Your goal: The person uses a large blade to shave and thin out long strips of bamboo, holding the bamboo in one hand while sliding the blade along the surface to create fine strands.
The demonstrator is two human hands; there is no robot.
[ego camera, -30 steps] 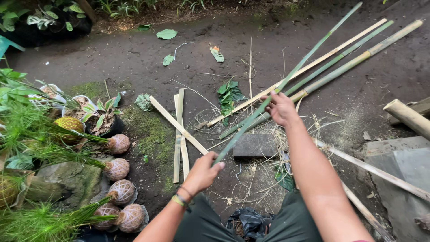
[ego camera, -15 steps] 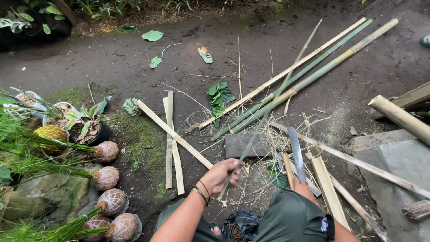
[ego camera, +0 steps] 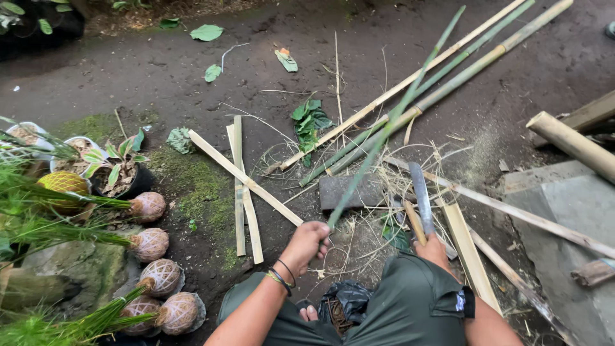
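My left hand [ego camera: 308, 243] grips the near end of a thin green bamboo strip [ego camera: 391, 125] that rises away toward the upper right. My right hand [ego camera: 433, 248], partly hidden behind my knee, holds the wooden handle of a long machete [ego camera: 421, 195] with its blade pointing away from me. Between them lies a dark flat block [ego camera: 352, 190] on the ground, amid thin bamboo shavings. Longer bamboo poles [ego camera: 461, 61] lie diagonally beyond the block.
Split pale bamboo slats [ego camera: 244, 182] lie on the mossy ground at left. Round plant balls [ego camera: 148, 245] and potted plants [ego camera: 115, 168] line the left edge. A thick bamboo piece [ego camera: 572, 144] and a grey slab [ego camera: 564, 211] sit at right. A black bag [ego camera: 346, 301] rests between my legs.
My right hand left the bamboo strips and took up the machete. My left hand drew the green strip toward me and its far end lifted.
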